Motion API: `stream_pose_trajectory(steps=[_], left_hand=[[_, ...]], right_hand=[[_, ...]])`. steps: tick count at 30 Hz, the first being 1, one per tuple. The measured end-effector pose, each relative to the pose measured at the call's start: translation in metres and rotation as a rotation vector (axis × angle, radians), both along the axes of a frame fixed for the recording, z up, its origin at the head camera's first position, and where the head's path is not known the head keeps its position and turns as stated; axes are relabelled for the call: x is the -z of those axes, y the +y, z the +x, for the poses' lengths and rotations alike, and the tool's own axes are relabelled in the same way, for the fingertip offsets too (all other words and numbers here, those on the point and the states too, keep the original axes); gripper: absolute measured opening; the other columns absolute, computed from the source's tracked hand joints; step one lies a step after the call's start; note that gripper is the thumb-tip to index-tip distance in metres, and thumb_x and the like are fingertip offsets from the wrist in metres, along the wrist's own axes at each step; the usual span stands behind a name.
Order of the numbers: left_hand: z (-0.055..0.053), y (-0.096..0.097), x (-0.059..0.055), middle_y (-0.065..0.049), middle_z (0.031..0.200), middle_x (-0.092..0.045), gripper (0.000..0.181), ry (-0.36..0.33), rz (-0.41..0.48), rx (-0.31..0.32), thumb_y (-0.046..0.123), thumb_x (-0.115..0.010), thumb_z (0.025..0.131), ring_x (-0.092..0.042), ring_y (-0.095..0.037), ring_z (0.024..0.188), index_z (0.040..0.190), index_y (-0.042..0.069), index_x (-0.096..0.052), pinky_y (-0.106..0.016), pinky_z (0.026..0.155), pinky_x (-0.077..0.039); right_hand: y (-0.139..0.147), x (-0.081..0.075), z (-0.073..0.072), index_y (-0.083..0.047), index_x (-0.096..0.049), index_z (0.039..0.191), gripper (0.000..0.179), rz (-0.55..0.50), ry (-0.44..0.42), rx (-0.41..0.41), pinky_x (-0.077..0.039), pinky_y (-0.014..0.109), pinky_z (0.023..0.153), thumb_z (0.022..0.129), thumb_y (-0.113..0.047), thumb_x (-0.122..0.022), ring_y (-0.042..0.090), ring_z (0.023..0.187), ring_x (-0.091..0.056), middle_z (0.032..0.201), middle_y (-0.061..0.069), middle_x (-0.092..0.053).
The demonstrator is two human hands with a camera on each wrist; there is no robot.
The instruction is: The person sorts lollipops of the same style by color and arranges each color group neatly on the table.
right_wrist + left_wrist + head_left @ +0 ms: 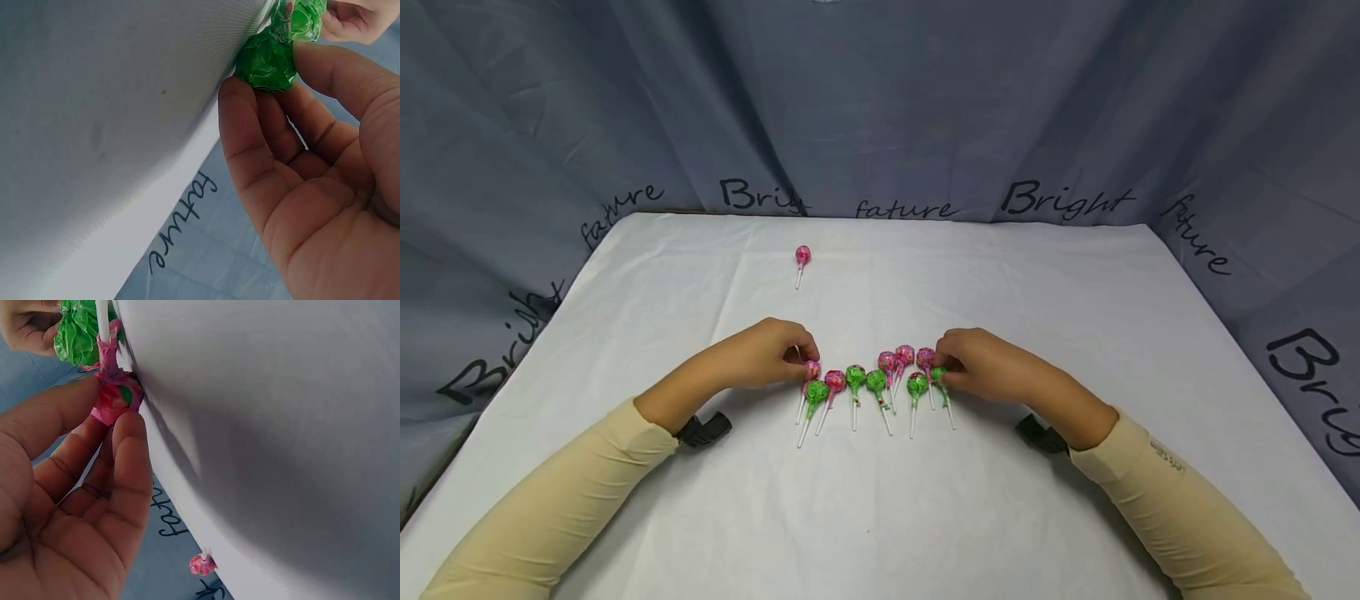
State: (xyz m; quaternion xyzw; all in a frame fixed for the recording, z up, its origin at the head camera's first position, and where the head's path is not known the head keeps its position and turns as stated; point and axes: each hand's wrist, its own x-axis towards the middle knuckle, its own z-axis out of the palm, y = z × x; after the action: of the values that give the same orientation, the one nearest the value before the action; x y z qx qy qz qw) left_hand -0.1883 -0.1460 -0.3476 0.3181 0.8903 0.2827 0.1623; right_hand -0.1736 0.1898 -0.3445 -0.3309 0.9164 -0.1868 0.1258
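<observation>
My left hand [769,353] pinches the head of a pink lollipop [117,400] between thumb and fingers, at the left end of a row of lollipops. A green lollipop [816,392] lies just in front of it, and another pink lollipop [835,381] is beside that. At the row's right end my right hand [985,363] holds the head of a green lollipop [267,62] with thumb and fingertips. Close to those fingers are a pink lollipop [926,357] and a green lollipop [917,383]. All sticks in the row point toward me.
Between the hands lie several more lollipops, among them a green lollipop [855,375] and a pink lollipop [905,355]. One pink lollipop [803,255] lies apart near the far edge. White cloth [880,517] covers the table, and a grey curtain [880,108] hangs behind.
</observation>
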Motion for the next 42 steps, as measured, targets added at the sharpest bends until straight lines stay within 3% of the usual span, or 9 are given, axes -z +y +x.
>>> stream_pose_trajectory(steps=[9, 18, 23, 42], left_hand=[[0.002, 0.000, 0.002, 0.003, 0.084, -0.063, 0.005, 0.012, 0.022, -0.001, 0.007, -0.073, 0.088, -0.057, -0.013, 0.077, 0.092, 0.007, -0.069, -0.031, 0.073, -0.049], [0.004, 0.001, -0.002, 0.002, 0.083, -0.062, 0.005, 0.021, 0.022, -0.012, 0.004, -0.073, 0.087, -0.056, -0.014, 0.077, 0.091, 0.006, -0.070, -0.031, 0.073, -0.049], [0.004, 0.002, 0.001, 0.002, 0.084, -0.062, 0.005, 0.038, 0.022, -0.007, 0.005, -0.073, 0.087, -0.055, -0.013, 0.077, 0.091, 0.006, -0.070, -0.031, 0.072, -0.048], [0.005, 0.003, -0.001, 0.001, 0.083, -0.062, 0.006, 0.027, 0.018, -0.020, 0.005, -0.073, 0.087, -0.056, -0.013, 0.076, 0.092, 0.005, -0.070, -0.031, 0.072, -0.049]], right_hand=[[0.003, -0.002, 0.001, -0.011, -0.070, 0.091, 0.007, -0.016, 0.004, 0.022, -0.048, 0.029, 0.069, 0.087, -0.008, -0.075, 0.013, 0.077, -0.052, 0.086, -0.005, -0.059], [0.011, -0.006, -0.004, -0.011, -0.069, 0.089, 0.009, -0.095, 0.012, 0.026, -0.051, 0.031, 0.071, 0.087, -0.003, -0.072, 0.012, 0.079, -0.058, 0.085, -0.006, -0.063], [0.011, -0.001, -0.006, -0.010, -0.069, 0.092, 0.009, -0.067, -0.007, -0.003, -0.050, 0.030, 0.069, 0.088, -0.003, -0.072, 0.012, 0.078, -0.055, 0.085, -0.005, -0.061], [0.007, 0.001, -0.004, -0.009, -0.071, 0.101, 0.016, -0.044, -0.069, 0.008, -0.050, 0.029, 0.069, 0.086, -0.005, -0.075, 0.011, 0.077, -0.055, 0.090, -0.005, -0.063]])
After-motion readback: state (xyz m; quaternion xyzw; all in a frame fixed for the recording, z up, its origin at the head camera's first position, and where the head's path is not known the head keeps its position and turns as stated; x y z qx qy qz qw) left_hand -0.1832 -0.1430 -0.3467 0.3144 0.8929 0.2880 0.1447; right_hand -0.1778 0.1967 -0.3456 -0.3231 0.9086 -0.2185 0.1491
